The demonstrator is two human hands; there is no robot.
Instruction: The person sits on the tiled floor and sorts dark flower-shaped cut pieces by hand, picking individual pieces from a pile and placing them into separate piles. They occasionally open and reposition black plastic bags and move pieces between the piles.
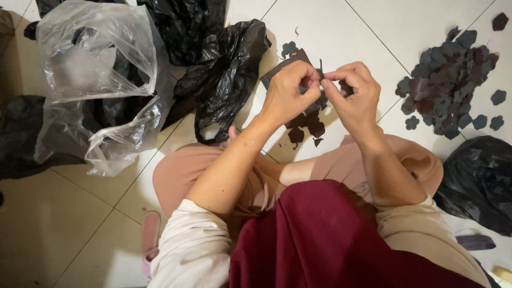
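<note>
Both forearms bare, sleeves pushed to elbows, converging forward above the knees. Left hand (288, 93) and right hand (352, 96) meet fingertip to fingertip, thumbs and forefingers pinched closed, wrists slightly bent inward.

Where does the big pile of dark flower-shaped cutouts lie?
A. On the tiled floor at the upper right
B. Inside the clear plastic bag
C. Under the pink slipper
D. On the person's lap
A: the pile of dark flower-shaped cutouts lies loose on the tiled floor at the upper right, beyond the right hand and apart from the clear plastic bag.
</note>
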